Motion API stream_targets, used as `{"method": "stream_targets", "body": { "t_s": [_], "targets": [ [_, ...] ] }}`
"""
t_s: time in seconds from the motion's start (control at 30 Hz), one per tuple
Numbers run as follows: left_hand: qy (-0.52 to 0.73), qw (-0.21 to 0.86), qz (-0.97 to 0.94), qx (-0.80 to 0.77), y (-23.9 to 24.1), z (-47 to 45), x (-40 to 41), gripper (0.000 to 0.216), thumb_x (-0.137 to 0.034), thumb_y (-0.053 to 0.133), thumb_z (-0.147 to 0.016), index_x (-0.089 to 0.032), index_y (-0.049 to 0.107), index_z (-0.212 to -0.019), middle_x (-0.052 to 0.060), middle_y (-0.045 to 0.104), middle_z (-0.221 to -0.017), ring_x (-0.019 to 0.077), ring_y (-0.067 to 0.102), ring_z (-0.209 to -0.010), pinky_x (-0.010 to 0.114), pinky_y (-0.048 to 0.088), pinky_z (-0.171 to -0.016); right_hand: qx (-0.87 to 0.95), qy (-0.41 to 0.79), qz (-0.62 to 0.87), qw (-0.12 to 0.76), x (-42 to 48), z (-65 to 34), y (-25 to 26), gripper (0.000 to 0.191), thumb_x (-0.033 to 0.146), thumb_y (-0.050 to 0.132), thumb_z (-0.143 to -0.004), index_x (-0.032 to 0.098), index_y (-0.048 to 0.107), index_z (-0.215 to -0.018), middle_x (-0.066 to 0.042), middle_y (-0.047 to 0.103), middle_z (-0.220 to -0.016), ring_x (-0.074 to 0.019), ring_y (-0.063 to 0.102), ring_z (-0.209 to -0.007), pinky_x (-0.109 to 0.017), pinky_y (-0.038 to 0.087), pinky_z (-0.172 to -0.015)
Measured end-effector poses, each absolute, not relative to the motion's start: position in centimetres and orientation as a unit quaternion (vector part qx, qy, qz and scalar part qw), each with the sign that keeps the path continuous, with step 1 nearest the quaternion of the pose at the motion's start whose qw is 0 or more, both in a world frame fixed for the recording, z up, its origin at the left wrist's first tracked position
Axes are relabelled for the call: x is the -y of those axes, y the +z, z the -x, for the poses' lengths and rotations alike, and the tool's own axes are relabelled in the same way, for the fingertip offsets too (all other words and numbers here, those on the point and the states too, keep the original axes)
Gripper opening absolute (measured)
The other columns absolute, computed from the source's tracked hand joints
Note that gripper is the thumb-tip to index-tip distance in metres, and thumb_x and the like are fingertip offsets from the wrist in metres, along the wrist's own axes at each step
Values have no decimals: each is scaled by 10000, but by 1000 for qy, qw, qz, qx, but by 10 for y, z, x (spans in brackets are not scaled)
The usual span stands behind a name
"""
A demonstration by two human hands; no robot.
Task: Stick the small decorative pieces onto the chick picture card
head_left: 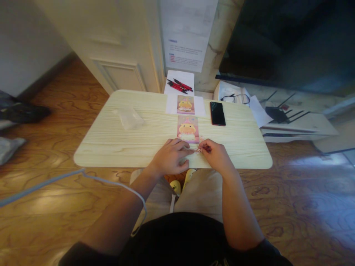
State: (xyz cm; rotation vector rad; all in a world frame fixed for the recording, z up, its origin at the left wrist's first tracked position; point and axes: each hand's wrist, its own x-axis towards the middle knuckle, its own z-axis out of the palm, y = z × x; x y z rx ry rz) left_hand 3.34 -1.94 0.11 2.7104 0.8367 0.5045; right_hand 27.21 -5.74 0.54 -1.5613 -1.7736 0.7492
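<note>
My left hand [172,156] rests on the table palm down, its fingers stretched out and apart. Its index fingertip touches or nearly touches a small pinkish-white piece [198,150], too small to name. At the other side of that piece, my right hand [216,155] has thumb and fingers pinched together on it. Just beyond both hands lies a pink card [188,128] with a yellow cartoon animal in a party hat. A similar card [185,104] lies farther back on white paper [200,105].
The pale wooden table [100,147] carries a clear plastic bag [130,117] at left and a black phone [217,113] at right. Several red-and-black pens [179,86] lie at the back. A light cable [111,181] crosses my left forearm. Glasses [235,98] sit behind the table.
</note>
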Motion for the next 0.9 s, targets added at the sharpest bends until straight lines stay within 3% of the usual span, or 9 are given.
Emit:
{"method": "stream_targets", "body": {
  "t_s": [0.3, 0.57, 0.77, 0.9],
  "targets": [
    [172, 138, -930, -293, 0, -33, 19, 462, -396, 621, -863, -312, 687, -1312, 69, 654, -1248, 293, 556, -1158, 473, 429, -967, 687, 257, 600, 318, 56, -272, -3, 158, 139, 638, -887, 244, 720, -971, -9, 734, -918, -177, 672, -829, -309, 515, -786],
    [222, 133, -909, -328, -2, -32, 17, 431, -295, 597, -853, -215, 661, -1272, 96, 666, -1231, 288, 574, -1157, 465, 453, -992, 690, 218, 598, 343, 57, -284, 3, 225, 83, 590, -883, 223, 724, -996, -44, 692, -1027, -192, 661, -946, -329, 526, -868],
    [229, 126, -902, -344, -4, -33, 17, 371, -236, 576, -834, -204, 664, -1193, 98, 676, -1197, 283, 581, -1140, 455, 459, -990, 691, 206, 610, 329, 58, -290, 7, 332, 56, 496, -908, 228, 748, -1038, -59, 688, -1075, -205, 663, -992, -352, 521, -928],
    [219, 129, -909, -331, -2, -32, 17, 425, -237, 576, -823, -212, 668, -1237, 98, 687, -1229, 287, 582, -1148, 459, 458, -983, 690, 221, 615, 310, 59, -287, 5, 288, 96, 540, -921, 227, 746, -1073, -67, 680, -1096, -205, 664, -980, -358, 533, -915]
  ]
}}
